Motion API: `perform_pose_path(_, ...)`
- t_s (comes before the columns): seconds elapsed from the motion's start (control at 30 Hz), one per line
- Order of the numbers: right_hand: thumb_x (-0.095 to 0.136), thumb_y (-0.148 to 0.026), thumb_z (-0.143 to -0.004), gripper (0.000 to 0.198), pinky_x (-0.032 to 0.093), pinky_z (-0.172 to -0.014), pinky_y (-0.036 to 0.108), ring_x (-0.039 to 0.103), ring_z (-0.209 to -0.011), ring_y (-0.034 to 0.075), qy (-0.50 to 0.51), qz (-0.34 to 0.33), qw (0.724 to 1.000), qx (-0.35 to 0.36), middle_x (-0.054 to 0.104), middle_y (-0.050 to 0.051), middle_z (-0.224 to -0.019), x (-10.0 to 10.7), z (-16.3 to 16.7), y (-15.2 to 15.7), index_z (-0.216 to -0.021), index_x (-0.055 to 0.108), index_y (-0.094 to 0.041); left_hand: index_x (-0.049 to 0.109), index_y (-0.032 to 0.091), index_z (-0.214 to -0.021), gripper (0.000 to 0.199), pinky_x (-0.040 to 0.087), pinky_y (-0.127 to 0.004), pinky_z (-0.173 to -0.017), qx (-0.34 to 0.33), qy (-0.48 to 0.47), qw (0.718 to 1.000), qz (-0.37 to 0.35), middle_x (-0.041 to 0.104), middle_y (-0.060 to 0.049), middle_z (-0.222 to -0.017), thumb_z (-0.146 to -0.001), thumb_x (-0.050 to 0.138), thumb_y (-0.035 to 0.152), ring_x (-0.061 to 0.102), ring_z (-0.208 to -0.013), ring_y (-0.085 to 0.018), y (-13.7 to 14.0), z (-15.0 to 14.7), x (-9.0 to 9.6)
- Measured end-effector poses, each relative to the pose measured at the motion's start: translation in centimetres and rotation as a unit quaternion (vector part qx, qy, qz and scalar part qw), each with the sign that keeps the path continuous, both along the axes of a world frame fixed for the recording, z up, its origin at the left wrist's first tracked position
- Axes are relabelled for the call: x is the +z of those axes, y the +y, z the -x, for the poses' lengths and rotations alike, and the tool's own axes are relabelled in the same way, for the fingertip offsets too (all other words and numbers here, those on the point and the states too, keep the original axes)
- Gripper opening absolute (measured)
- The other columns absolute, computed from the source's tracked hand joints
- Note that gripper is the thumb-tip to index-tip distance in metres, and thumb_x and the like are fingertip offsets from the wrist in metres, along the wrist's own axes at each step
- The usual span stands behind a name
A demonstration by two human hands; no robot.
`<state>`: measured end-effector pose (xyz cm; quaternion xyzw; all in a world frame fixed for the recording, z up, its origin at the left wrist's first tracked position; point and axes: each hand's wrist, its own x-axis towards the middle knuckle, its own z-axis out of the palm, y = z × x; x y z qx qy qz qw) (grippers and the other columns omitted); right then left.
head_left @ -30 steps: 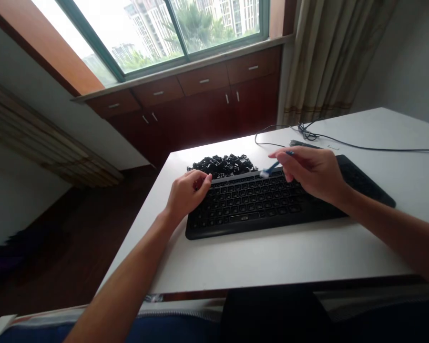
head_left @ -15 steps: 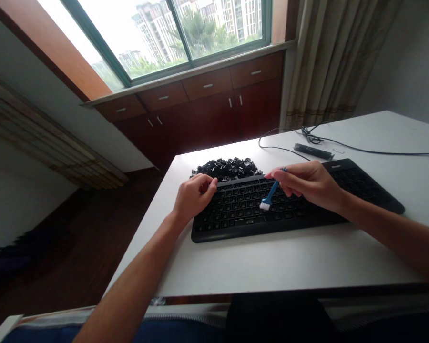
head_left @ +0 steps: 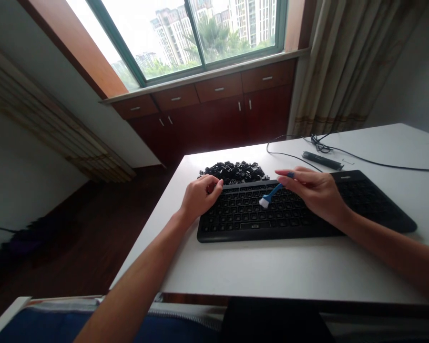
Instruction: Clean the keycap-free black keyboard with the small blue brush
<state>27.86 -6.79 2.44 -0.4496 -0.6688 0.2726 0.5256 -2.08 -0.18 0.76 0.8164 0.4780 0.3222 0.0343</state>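
Observation:
A black keyboard [head_left: 250,225] with its keycaps off lies on the white table. My left hand [head_left: 201,196] is closed at its upper left corner, thumb on the top edge and fingers curled around the side. Between the thumb and fingers of my right hand [head_left: 314,190] is a small blue brush [head_left: 272,192] with white bristles. The brush slants down to the left, its bristles over the middle rows of bare key sockets. I cannot tell whether they touch. Behind the keyboard's far edge is a heap of black keycaps [head_left: 236,171].
A long black plastic piece [head_left: 322,160] lies behind the keyboard on the right, near a thin metal wire [head_left: 348,162]. A tangled black cable [head_left: 321,143] runs across the back of the white table [head_left: 271,271]. Beyond stand wooden cabinets [head_left: 214,114] under a window.
The whole view has shifted, so the scene sits a little further right. My right hand has tipped the brush flatter, bristles swinging to the left. My left hand keeps its place on the keyboard.

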Motion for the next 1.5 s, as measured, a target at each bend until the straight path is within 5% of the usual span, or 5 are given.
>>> perform_pose_path(0.37, 0.058, -0.039, -0.09, 0.021, 0.035, -0.045, 0.028, 0.046, -0.051, 0.01, 0.009, 0.055, 0.997, 0.058, 0.054, -0.003, -0.057, -0.1, -0.7, 0.0, -0.097, 0.076, -0.03, 0.064, 0.018, -0.078, 0.029, 0.038, -0.025, -0.059, 0.009, -0.015, 1.0, 0.016, 0.057, 0.0, -0.067, -0.093, 0.051, 0.038, 0.047, -0.059, -0.01, -0.3, 0.0, 0.0)
perform_pose_path(0.57, 0.068, -0.029, -0.083, 0.022, 0.045, -0.056, 0.029, 0.057, -0.064, 0.012, -0.102, -0.148, 0.98, -0.089, 0.07, 0.001, -0.083, 0.7, -0.7, -0.8, -0.104, 0.075, -0.03, 0.063, 0.017, -0.078, 0.029, 0.039, -0.025, -0.059, 0.009, -0.014, 1.0, 0.008, 0.057, -0.001, -0.069, -0.094, 0.05, 0.038, 0.046, -0.059, -0.01, -0.4, 0.1, 0.1)
perform_pose_path(0.8, 0.051, -0.039, -0.093, 0.028, 0.037, -0.04, 0.026, 0.043, -0.041, 0.011, -0.03, 0.039, 0.994, 0.098, 0.053, -0.004, -0.047, 0.3, -0.2, -1.0, -0.099, 0.075, -0.026, 0.063, 0.018, -0.076, 0.028, 0.04, -0.025, -0.059, 0.001, -0.009, 1.0, -0.002, 0.058, -0.001, -0.069, -0.093, 0.05, 0.036, 0.047, -0.059, -0.01, -0.4, 0.3, 0.2)
perform_pose_path(1.0, 0.067, -0.018, -0.082, 0.046, 0.056, -0.064, 0.033, 0.067, -0.066, 0.017, -0.148, -0.222, 0.964, 0.01, 0.075, -0.003, -0.084, 0.3, -0.2, -1.6, -0.123, 0.064, -0.039, 0.063, 0.017, -0.076, 0.029, 0.04, -0.025, -0.059, -0.001, -0.01, 1.0, -0.007, 0.059, -0.001, -0.069, -0.093, 0.05, 0.036, 0.049, -0.059, -0.01, -0.5, 0.4, 0.2)
perform_pose_path(1.5, 0.057, -0.032, -0.089, 0.009, 0.047, -0.056, 0.029, 0.055, -0.063, 0.014, -0.101, -0.091, 0.99, 0.042, 0.062, 0.002, -0.079, -0.1, 0.1, -1.2, -0.089, 0.062, -0.025, 0.064, 0.017, -0.077, 0.028, 0.04, -0.026, -0.059, -0.002, -0.001, 1.0, -0.007, 0.06, -0.002, -0.069, -0.092, 0.049, 0.036, 0.05, -0.06, -0.011, -0.8, 0.5, 0.5)
